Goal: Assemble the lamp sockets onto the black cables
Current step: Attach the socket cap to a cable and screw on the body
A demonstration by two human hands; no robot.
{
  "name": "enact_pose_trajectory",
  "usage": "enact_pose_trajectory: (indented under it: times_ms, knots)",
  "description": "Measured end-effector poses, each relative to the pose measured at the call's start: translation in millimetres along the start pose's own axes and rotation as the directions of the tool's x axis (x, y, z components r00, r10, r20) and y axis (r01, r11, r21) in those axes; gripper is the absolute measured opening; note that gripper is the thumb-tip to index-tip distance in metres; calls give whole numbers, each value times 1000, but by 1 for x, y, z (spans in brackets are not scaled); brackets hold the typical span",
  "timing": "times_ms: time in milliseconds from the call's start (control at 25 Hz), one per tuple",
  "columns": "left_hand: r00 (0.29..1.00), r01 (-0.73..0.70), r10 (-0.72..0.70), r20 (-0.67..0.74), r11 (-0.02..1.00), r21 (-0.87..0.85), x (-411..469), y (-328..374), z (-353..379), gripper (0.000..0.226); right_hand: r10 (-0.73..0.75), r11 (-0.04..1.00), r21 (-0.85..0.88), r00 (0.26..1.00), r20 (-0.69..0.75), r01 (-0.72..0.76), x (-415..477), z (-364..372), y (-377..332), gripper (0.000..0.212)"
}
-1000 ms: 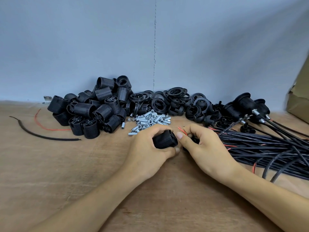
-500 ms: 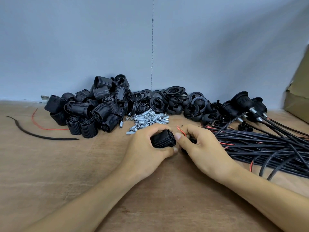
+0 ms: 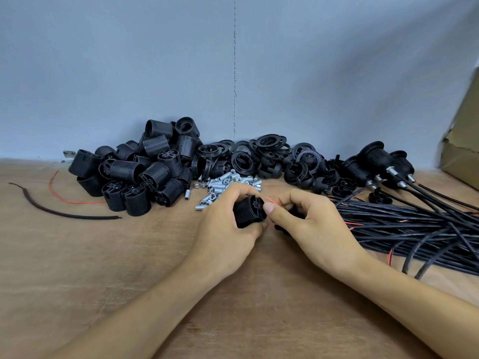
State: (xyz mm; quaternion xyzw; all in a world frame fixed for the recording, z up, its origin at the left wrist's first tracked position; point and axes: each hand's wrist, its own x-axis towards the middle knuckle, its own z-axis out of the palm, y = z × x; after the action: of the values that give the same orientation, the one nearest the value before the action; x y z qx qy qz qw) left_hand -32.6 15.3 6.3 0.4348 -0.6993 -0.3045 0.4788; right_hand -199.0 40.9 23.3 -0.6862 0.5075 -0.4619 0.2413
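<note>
Since the earlier frame the left hand (image 3: 228, 229) had tipped its gripped socket (image 3: 250, 212) so that the terminal face met the right hand (image 3: 316, 229), whose curled fingers pinched a red-tipped cable end (image 3: 271, 201) just beside it. A few finished sockets (image 3: 375, 161) lay at two o'clock on the table (image 3: 77, 281). The loose sockets (image 3: 145, 174) at ten o'clock and most of the bundled cables (image 3: 414, 224) at three o'clock apparently remained to be done.
</note>
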Motion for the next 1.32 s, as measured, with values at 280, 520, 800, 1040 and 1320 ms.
enact_pose_trajectory:
  times_ms: [280, 520, 800, 1040, 1320]
  knots:
    - [1000, 20, -20, 2, 1000, -20, 2, -5, -4, 39, -51, 996, 71, 999, 17, 50, 1, -5, 0, 10]
    - [1000, -19, 19, 3, 1000, -4, 2, -5, -3, 39, -89, 996, 30, 996, -14, 89, 0, -4, 2, 10]
    - [999, -33, 33, 30, 999, -12, 2, -3, -3, 39, -245, 964, -118, 968, -56, 238, -3, -4, -3, 14]
    - [996, -83, 82, 25, 995, 58, 1, -1, -3, 43, -257, 957, -160, 964, -72, 243, -4, -4, -4, 13]
    - [986, -163, 168, -13, 969, 188, -2, 3, -2, 37, -280, 945, -200, 956, -81, 260, -5, -4, -4, 14]
